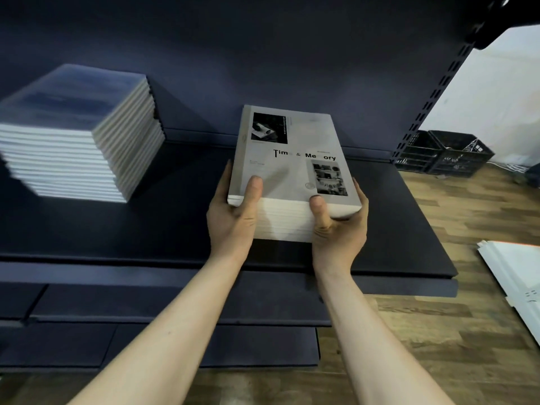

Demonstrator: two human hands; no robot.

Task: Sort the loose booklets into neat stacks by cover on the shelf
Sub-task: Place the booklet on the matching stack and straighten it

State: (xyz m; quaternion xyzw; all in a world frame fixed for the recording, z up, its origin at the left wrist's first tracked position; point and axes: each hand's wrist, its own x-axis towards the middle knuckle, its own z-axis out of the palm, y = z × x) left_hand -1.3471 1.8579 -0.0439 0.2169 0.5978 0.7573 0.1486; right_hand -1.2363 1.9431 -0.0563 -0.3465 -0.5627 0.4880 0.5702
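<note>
I am looking down at the dark shelf, where both hands are clasping a grey stack of booklets near its middle. The left hand is grasping the stack's near left corner, thumb lying on the top cover and fingers curling along the left side. The right hand is grasping the near right corner the same way, thumb on the cover, fingers wrapping the right edge. The top cover is showing two dark photographs and a title reading roughly "Time & Memory" (some letters are washed out). I cannot tell whether the stack's underside is touching the shelf or sitting just above it. A blue stack is sitting well apart to the left on the same shelf, its edges squared. Off to the right, black crates are standing on the wood floor, and white panels are lying nearer me.
</note>
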